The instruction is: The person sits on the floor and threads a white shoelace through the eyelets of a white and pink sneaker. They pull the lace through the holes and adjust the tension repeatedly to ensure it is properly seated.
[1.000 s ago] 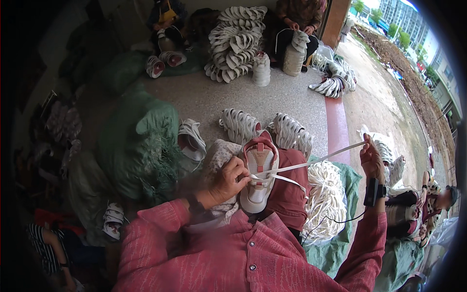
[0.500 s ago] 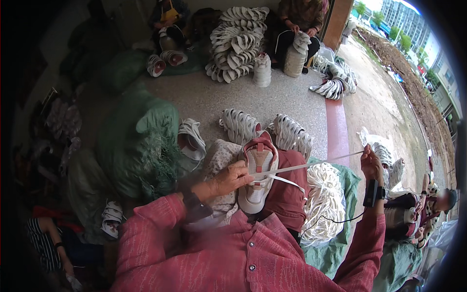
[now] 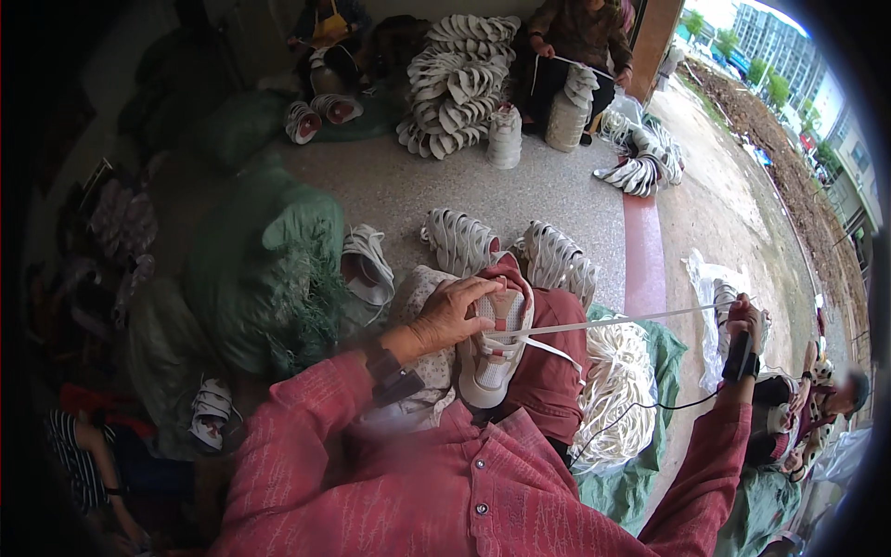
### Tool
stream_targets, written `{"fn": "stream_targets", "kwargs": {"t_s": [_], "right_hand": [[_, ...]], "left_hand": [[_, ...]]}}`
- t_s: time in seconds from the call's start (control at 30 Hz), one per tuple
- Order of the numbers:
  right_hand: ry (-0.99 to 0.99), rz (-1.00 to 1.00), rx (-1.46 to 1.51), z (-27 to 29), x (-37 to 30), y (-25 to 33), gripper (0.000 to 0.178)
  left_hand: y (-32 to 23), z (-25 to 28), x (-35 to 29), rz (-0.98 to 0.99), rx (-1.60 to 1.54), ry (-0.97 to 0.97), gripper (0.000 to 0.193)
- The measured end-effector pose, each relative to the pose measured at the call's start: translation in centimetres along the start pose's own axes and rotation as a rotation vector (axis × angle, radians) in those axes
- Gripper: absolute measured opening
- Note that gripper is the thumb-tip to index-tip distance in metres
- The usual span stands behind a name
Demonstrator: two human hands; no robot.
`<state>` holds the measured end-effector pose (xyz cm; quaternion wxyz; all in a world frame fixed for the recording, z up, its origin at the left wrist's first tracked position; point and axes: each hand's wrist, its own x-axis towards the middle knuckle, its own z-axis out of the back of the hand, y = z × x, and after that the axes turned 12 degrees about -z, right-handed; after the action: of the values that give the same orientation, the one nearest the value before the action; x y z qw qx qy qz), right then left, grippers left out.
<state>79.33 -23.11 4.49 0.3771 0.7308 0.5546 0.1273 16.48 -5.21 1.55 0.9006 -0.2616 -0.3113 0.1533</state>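
A white and beige shoe with a dark red lining lies across my lap, its toe toward me. My left hand is closed on the shoe's left side near the opening, its fingertips at the collar and its thumb across the tongue area. A white shoelace runs taut from the shoe's eyelets to the far right. There my right hand is raised and closed round the lace. The lace's other part hangs loose over my right thigh.
Beside my right leg, a heap of white laces lies on green sheeting. Nested shoe uppers stand beyond my knees. A green sack bulges at left. Other people sit at the back, at right and at lower left; one person stretches a lace.
My right hand has moved right, drawing the lace out farther. My left hand has shifted up from the lace area toward the shoe's opening. The person at the back has spread their hands apart.
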Motion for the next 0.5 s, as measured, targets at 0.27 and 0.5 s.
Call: {"fn": "stream_targets", "kwargs": {"t_s": [0.27, 0.5], "right_hand": [[-0.002, 0.098, 0.016, -9.9, -2.5, -2.6, 0.023], [0.198, 0.082, 0.106, -14.4, -6.2, -2.6, 0.024]], "left_hand": [[-4.1, -0.4, -0.2, -0.498, 0.410, -0.073, 0.030], [-4.9, -5.0, 0.7, -0.780, 0.462, 0.136, 0.021]]}}
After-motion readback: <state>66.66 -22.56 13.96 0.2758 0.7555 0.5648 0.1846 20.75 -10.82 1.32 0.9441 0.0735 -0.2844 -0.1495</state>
